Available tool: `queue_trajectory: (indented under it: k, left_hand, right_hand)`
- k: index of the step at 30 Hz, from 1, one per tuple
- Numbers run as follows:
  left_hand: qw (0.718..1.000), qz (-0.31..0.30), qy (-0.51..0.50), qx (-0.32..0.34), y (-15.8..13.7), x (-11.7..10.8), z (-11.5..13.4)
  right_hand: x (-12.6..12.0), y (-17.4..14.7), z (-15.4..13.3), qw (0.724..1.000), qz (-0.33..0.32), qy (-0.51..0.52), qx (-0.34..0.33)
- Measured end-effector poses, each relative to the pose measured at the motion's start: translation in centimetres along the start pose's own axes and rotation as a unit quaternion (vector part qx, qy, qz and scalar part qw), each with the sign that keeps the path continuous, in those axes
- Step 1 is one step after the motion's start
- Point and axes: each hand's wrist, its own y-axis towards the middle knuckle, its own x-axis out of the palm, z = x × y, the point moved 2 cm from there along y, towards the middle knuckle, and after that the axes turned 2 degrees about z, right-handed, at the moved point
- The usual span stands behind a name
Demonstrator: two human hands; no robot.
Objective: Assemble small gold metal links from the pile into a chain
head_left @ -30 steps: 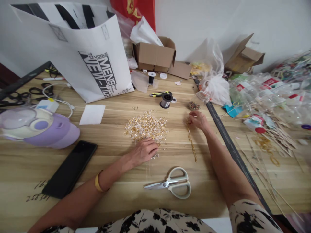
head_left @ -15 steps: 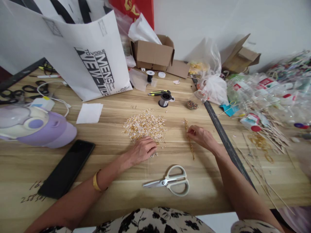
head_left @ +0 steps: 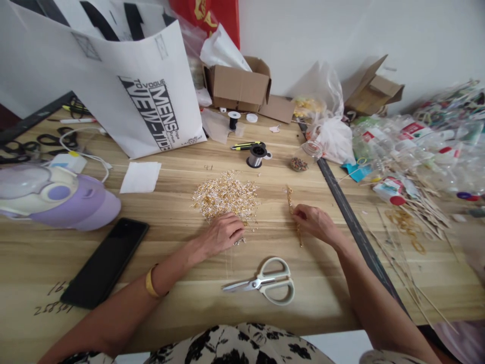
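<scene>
A pile of small gold and silver beads and pins [head_left: 225,196] lies mid-table. At its near edge rests my left hand [head_left: 223,231], fingers curled together beside a few silver pieces [head_left: 239,241]; whatever the fingertips pinch is hidden. To the right, a thin row of gold beads [head_left: 290,194] runs toward me across the wood. My right hand [head_left: 312,220] is over its middle, thumb and fingertips pinched there; I cannot make out what lies between them. Scissors with cream handles [head_left: 276,285] lie nearer to me, their blades pointing left.
Behind the pile stand a wire spool [head_left: 256,155], a yellow-black cutter [head_left: 244,145] and a bead container [head_left: 299,164]. At left are a phone [head_left: 106,263], a purple device [head_left: 71,202] and a tall white bag [head_left: 151,91]. Plastic bottles [head_left: 417,136] crowd the right.
My right hand has slid slightly toward me along the gold row, uncovering more of its far part. My left hand has stayed in place.
</scene>
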Motion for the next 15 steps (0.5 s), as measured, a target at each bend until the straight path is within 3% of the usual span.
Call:
queue_trajectory:
  k: [4, 10, 15]
  left_hand:
    - [1.000, 0.003, 0.000, -0.001, 0.0, 0.0, 0.0]
    - [1.000, 0.004, 0.002, 0.002, 0.0, 0.1, -0.1]
    - [1.000, -0.004, 0.009, 0.001, 0.1, -0.2, 0.1]
  right_hand:
    - [-0.6, -0.3, 0.7, 0.998, -0.050, 0.023, -0.035]
    - [-1.1, -0.5, 0.5, 0.998, -0.007, -0.008, -0.061]
    - [-1.8, -1.0, -0.6, 0.994, -0.043, -0.012, -0.100]
